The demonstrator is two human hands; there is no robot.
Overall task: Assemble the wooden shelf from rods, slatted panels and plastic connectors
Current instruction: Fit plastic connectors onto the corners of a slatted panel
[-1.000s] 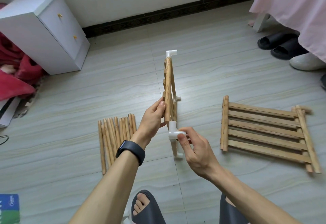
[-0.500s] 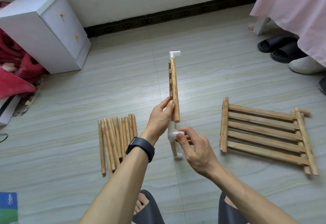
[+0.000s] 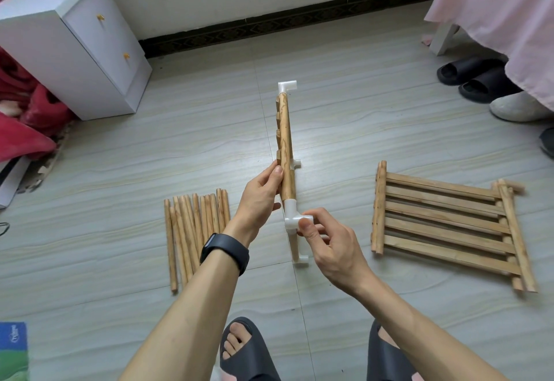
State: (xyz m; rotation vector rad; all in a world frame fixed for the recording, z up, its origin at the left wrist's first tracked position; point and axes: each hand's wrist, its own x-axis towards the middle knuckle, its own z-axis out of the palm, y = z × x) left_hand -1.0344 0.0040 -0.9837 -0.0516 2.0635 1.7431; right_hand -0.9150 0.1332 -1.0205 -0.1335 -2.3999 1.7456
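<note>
The slatted panel (image 3: 285, 146) is held on edge above the floor, its top rod running away from the person. The left hand (image 3: 259, 197) grips it near the close end, fingers curled round the far side and thumb laid along the rod. Just below those fingers a white connector (image 3: 291, 219) caps the rod's end, and the right hand (image 3: 332, 245) pinches its side arm narrowly between thumb and forefinger. A second connector (image 3: 287, 86) sits at the far end, well beyond the fingertips. Loose rods (image 3: 196, 230) lie on the floor left of the left wrist, and a second slatted panel (image 3: 446, 224) lies flat right of the right hand. A blue and green packet (image 3: 13, 350) at the lower left bears small white writing, too small to read
</note>
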